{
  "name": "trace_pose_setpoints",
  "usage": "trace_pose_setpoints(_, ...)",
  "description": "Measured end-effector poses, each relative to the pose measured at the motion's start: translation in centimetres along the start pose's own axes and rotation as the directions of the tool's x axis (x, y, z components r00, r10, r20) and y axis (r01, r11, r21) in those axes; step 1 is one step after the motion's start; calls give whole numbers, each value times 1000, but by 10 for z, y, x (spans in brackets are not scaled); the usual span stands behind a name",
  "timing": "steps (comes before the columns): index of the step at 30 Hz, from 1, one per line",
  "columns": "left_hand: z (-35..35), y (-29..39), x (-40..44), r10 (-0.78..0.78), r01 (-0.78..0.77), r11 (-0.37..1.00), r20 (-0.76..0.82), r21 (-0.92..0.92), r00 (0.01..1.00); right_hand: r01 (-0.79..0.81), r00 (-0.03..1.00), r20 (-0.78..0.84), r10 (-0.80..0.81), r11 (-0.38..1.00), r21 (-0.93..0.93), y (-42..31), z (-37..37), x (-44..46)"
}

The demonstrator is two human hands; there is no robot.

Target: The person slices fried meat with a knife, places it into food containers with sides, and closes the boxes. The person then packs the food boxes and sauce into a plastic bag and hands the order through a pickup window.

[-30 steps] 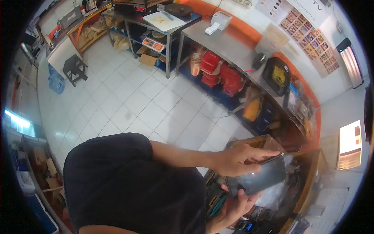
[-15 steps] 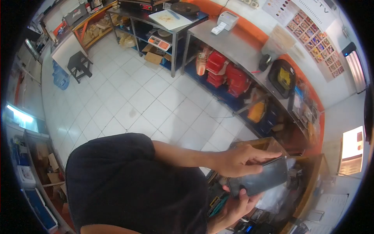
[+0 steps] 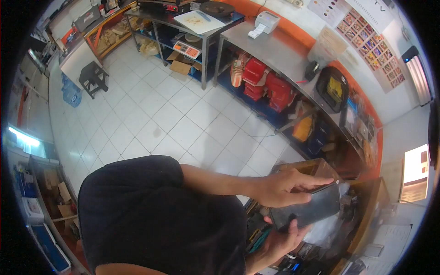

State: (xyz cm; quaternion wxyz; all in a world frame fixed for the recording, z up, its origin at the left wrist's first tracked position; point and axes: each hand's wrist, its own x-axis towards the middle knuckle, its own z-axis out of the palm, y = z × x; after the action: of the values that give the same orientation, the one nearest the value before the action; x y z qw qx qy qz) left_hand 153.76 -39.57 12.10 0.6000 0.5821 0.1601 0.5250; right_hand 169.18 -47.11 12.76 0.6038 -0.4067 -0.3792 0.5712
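Note:
A dark smartphone (image 3: 309,211) lies between my two hands, its blank screen turned up and tilted. My left hand (image 3: 282,188) reaches over the phone's far edge. Its index finger stretches along that edge towards the corner, and the thumb rests on the screen side. From below, my right hand (image 3: 282,240) grips the phone, thumb pressed on the near edge and fingertips showing at its left end. The remaining right fingers are hidden behind the phone. Below the phone is a clear plastic bag (image 3: 323,231) among clutter.
A wooden box (image 3: 302,167) stands beyond my left hand. Farther off, a metal table (image 3: 284,48) bears a small white printer (image 3: 268,22) and has red packages (image 3: 277,94) on its lower shelf. A black stool (image 3: 94,78) stands on the tiled floor (image 3: 174,119).
The view has shifted slightly. The phone and both hands keep nearly the same pose, with the right thumb a little farther right along the phone's edge.

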Motion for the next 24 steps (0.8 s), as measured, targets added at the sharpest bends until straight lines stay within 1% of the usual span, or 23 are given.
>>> trace_pose_setpoints(1,0,0,0,7,-7,1000,0,-8,1000,18,997,72,-14,998,-53,1,-3,0)
trace_pose_setpoints(4,1,3,-2,9,-9,1000,7,-8,1000,35,997,71,-28,995,-98,4,-5,-1)
trace_pose_setpoints(5,1,4,-2,6,-6,1000,12,1,1000,34,997,69,-27,995,-97,4,-6,-2)
trace_pose_setpoints(7,1,7,-2,5,-5,1000,8,-11,1000,-3,999,45,3,1000,-9,4,-6,-2)
trace_pose_setpoints(11,0,7,-3,21,-21,1000,3,-11,1000,7,999,51,-6,1000,-23,6,-8,-3)
trace_pose_setpoints(13,-1,8,-3,23,-23,1000,3,-19,1000,49,997,70,-41,992,-118,5,-2,-3)
trace_pose_setpoints(16,-2,8,-3,34,-34,999,-2,-30,999,45,998,47,-39,991,-125,3,5,-3)
trace_pose_setpoints(24,-7,9,-4,47,-48,998,-35,-36,998,18,999,51,-14,996,-91,2,12,0)
